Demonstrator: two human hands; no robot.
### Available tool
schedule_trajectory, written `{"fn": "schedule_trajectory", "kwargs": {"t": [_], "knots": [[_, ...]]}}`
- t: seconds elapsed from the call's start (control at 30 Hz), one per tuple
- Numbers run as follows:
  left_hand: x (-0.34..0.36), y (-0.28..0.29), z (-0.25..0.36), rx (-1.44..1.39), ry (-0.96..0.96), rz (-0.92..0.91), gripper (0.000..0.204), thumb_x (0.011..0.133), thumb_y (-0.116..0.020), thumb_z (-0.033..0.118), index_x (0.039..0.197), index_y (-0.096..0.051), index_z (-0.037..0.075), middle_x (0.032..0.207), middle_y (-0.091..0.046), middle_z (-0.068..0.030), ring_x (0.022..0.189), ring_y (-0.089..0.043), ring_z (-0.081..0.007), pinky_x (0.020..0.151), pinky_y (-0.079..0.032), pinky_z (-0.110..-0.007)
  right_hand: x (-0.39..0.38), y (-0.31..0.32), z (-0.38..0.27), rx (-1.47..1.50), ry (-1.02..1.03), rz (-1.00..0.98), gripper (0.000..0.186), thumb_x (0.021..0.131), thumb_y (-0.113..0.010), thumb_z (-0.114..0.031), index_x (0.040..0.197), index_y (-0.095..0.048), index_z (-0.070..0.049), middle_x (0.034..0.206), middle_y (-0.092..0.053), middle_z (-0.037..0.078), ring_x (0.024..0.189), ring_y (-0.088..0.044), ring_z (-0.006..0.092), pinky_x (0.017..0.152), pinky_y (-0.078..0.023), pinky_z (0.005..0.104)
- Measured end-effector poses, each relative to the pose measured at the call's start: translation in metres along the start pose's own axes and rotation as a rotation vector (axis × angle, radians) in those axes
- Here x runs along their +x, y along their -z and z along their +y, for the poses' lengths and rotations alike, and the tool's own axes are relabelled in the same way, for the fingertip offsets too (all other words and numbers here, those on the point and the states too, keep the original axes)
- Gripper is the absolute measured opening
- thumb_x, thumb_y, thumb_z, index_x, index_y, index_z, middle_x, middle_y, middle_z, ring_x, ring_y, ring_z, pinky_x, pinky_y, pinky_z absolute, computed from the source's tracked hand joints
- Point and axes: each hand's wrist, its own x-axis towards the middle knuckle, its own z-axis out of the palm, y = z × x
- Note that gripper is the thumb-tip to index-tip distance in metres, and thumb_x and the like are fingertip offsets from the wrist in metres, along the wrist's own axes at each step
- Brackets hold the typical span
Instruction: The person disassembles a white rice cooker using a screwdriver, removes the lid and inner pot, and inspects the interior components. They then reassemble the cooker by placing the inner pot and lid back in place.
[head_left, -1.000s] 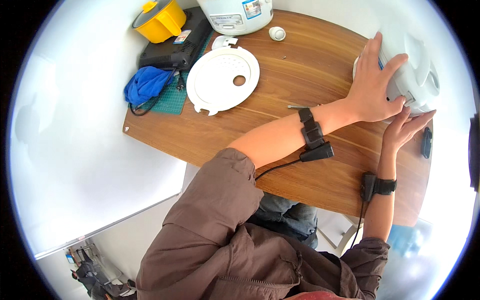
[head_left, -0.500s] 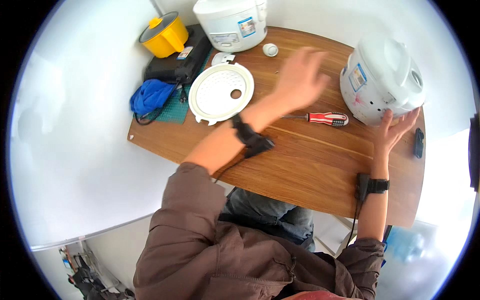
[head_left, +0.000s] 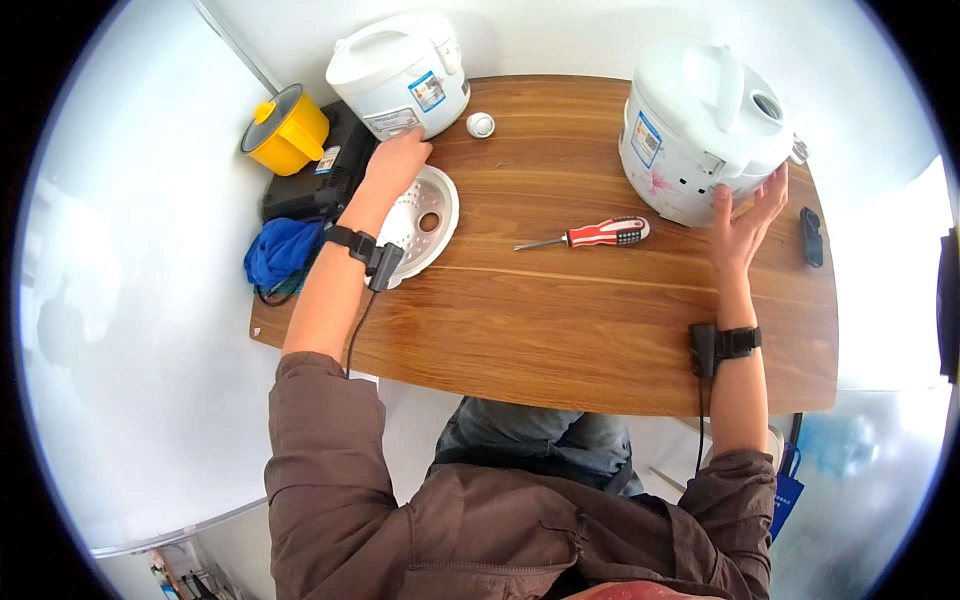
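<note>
My left hand (head_left: 398, 160) is at the back left, fingers curled down between the white perforated plate (head_left: 435, 193) and a white rice cooker (head_left: 400, 70); whatever is under its fingers is hidden. My right hand (head_left: 745, 220) rests with spread fingers and thumb against the lower front of the larger white rice cooker (head_left: 690, 120), which stands at the back right with a handle on its lid. A red-and-black-handled screwdriver (head_left: 607, 231) lies in front of that cooker.
On the wooden table (head_left: 560, 330), a yellow pot (head_left: 290, 140) sits on a black appliance (head_left: 330, 180), beside a blue cloth (head_left: 275, 250). A small white round part (head_left: 480, 125) lies at the back, a black object (head_left: 812, 236) at the right edge. White boards border the sides.
My left hand has left the right cooker and moved leftward to the back left. That cooker now stands more upright, my right hand still against it. The screwdriver has come into full view.
</note>
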Motion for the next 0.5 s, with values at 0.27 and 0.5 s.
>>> {"fn": "schedule_trajectory", "kwargs": {"t": [0.27,0.5], "knots": [[-0.002,0.0,0.0,0.18,-0.045,-0.081,0.012,0.088,-0.06,0.003,0.088,-0.071,0.0,0.106,-0.066,-0.0171,0.102,-0.07,-0.0322,0.08,-0.061,-0.042,0.003,0.007,0.0,-0.14,0.087,-0.097,0.095,0.097,-0.068,-0.049,0.161,-0.016,-0.003,0.157,-0.025,0.025,0.145,-0.03,0.0391,0.113,-0.039,0.0546],[-0.002,-0.001,-0.004,0.013,0.157,-0.135,0.012,0.091,-0.067,0.011,0.096,-0.071,0.001,0.104,-0.069,-0.0244,0.092,-0.072,-0.041,0.079,-0.059,-0.049,0.004,0.005,0.01,-0.049,0.074,-0.027,0.1,0.092,-0.075,-0.045,0.159,-0.016,-0.001,0.154,-0.025,0.029,0.14,-0.035,0.0454,0.114,-0.033,0.0577]]}}
